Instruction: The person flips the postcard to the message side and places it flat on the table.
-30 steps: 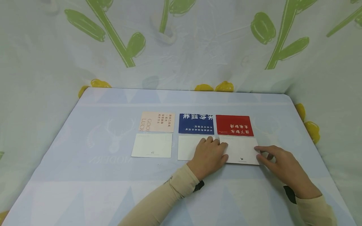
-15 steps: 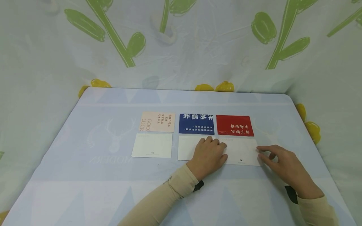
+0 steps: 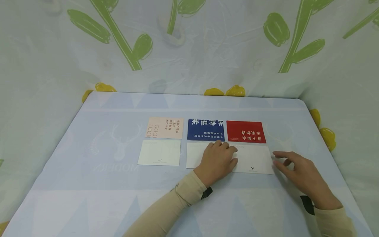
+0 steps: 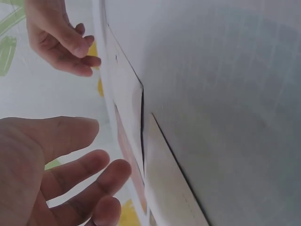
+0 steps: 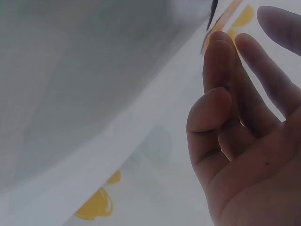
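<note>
Two rows of cards lie flat on the table. At the back are a pale pink card (image 3: pixel 160 130), a blue card (image 3: pixel 205 134) and a red card (image 3: pixel 245 131). In front of them are a left white card (image 3: pixel 158 151), a middle white card (image 3: pixel 194 154) and a right white card (image 3: pixel 254 156). My left hand (image 3: pixel 215 161) is over the adjoining edges of the middle and right white cards, fingers loosely bent and gripping nothing; it hides part of both. Just off the right white card's right edge is my right hand (image 3: pixel 300 174), thumb and forefinger apart with nothing between them.
The cards lie on a pale blue patterned tabletop (image 3: pixel 97 204). White cloth with green leaf prints (image 3: pixel 207 59) hangs behind it and at the sides.
The right white card, tilted slightly a second ago, now lies flat below the red card. My right hand has let go of its edge and moved right; my left hand has lifted slightly.
</note>
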The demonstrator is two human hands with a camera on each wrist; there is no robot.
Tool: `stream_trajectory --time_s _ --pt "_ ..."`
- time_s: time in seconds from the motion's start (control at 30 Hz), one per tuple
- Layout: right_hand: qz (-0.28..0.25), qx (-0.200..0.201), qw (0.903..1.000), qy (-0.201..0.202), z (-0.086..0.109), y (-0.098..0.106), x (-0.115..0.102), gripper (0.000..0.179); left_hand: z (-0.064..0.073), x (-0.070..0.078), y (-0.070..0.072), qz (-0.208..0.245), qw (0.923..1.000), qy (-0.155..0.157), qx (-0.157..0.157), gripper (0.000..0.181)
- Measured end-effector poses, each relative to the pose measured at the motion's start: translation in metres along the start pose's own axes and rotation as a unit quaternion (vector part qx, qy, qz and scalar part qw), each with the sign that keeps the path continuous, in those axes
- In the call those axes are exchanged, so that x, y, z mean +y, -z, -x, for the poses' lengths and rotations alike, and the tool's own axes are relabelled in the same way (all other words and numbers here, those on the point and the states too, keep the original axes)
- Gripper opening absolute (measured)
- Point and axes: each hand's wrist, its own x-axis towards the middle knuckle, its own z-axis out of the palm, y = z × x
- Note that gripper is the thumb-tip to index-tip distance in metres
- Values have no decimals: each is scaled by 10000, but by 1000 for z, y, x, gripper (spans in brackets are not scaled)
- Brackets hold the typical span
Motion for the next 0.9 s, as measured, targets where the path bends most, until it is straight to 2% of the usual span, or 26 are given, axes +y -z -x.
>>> stream_trajectory --time_s 0.1,0.3,0.5,0.77,0.9 --pt "44 2 9999 -112 0 2 2 41 -3 -3 0 96 9999 80 20 28" --pt "72 -72 9992 -395 0 4 6 47 -12 -12 -3 315 9991 250 -167 35" --pt "10 -58 9990 -432 -1 6 8 52 -22 -23 -3 237 9991 267 -220 44" --pt "-75 -42 9989 -458 -2 9 10 55 -40 -40 -3 265 9979 487 -332 49" --pt "-100 -74 9988 -475 -3 10 11 57 -48 -48 -3 167 9978 502 -399 52"
